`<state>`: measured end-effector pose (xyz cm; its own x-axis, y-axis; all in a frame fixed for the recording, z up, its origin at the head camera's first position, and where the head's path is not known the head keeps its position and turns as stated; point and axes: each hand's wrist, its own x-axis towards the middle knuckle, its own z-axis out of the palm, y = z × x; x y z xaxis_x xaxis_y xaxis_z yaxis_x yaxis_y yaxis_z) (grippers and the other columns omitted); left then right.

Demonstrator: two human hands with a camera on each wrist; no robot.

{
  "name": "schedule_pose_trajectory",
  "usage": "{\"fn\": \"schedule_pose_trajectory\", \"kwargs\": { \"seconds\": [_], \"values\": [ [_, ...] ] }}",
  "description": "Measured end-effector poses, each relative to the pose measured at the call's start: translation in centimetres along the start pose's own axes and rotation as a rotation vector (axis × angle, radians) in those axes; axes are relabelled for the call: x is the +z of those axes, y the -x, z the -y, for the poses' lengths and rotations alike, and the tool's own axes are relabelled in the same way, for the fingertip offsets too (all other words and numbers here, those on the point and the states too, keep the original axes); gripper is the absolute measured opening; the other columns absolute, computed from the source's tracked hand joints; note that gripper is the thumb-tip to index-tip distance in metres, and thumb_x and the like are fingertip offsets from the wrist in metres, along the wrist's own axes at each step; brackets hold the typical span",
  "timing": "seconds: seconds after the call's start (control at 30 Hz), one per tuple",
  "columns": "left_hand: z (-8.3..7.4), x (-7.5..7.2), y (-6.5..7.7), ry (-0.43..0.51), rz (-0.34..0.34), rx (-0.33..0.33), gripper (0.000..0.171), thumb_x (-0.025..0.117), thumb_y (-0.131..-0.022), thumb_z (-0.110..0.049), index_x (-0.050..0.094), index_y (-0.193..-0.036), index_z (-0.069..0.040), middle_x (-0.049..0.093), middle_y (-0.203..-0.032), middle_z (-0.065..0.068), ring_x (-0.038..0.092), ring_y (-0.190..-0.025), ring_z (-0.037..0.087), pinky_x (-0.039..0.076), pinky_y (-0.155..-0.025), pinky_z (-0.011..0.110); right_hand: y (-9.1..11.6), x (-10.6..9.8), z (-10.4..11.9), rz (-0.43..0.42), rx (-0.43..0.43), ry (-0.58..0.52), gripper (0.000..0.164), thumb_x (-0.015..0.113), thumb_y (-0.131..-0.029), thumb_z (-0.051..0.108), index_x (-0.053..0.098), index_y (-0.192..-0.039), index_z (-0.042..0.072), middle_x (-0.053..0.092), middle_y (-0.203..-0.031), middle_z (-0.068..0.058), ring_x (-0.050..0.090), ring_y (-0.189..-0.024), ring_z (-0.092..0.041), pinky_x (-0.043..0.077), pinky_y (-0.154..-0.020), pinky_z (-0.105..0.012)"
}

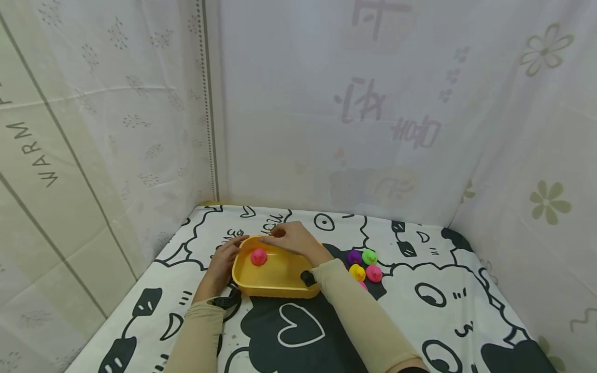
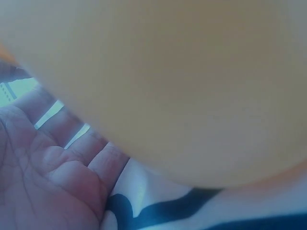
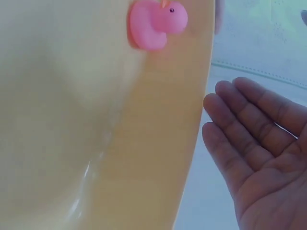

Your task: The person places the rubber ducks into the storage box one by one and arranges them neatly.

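Observation:
A yellow tray (image 1: 284,292) with raised walls stands on the patterned cloth. Inside it, near the left end, sits a pink toy duck (image 1: 258,257), which also shows in the right wrist view. My left hand (image 1: 225,267) lies along the tray's left side, its fairly straight fingers (image 2: 62,125) partly hidden behind the wall. Over the far rim reaches my right hand (image 1: 296,241). In the right wrist view its extended fingers (image 3: 254,124) are just outside the tray's wall, fingertips beside the rim; the thumb is out of that view.
Right of the tray, partly behind my right forearm, is a group of small ducks: a purple duck (image 1: 354,257), a green duck (image 1: 369,257), a yellow duck (image 1: 357,272) and a pink duck (image 1: 374,273) among them. Light printed curtains (image 1: 298,129) enclose the table's back and sides.

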<state>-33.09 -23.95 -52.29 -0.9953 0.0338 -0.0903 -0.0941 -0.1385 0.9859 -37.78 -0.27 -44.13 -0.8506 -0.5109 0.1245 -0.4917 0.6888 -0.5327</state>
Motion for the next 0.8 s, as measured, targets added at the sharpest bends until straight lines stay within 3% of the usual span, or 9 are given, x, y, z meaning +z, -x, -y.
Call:
{"fn": "schedule_pose_trajectory", "kwargs": {
  "seconds": [0.27,0.63,0.8],
  "values": [
    [0.1,0.1,-0.1,-0.017,-0.006,0.011,0.051,0.043,-0.096,-0.015,0.051,-0.146,-0.015,0.044,-0.151,0.007,0.049,-0.131,0.031,0.051,-0.097,0.027,1.2,-1.7,-1.6,-0.059,0.07,-0.068,0.075,0.064,-0.075,0.079,0.073,-0.113,0.014,0.07,-0.104,0.003,0.064,-0.094,-0.015,0.056,-0.085,-0.034],
    [0.2,-0.1,-0.3,-0.023,0.002,0.006,0.051,0.041,-0.097,-0.014,0.049,-0.148,-0.015,0.043,-0.152,0.008,0.048,-0.132,0.031,0.049,-0.101,0.031,3.1,-4.6,-4.6,-0.111,0.122,-0.094,0.06,0.067,-0.081,0.069,0.072,-0.113,0.019,0.07,-0.107,0.002,0.065,-0.1,-0.018,0.056,-0.09,-0.04],
    [0.2,0.0,-0.3,-0.027,0.011,0.009,0.051,0.041,-0.097,-0.015,0.05,-0.148,-0.015,0.044,-0.151,0.009,0.048,-0.131,0.031,0.049,-0.1,0.029,4.8,-5.8,-6.9,-0.151,0.153,-0.149,0.063,0.068,-0.082,0.068,0.071,-0.119,0.017,0.07,-0.112,0.001,0.065,-0.106,-0.02,0.055,-0.093,-0.045]
  ]
}}
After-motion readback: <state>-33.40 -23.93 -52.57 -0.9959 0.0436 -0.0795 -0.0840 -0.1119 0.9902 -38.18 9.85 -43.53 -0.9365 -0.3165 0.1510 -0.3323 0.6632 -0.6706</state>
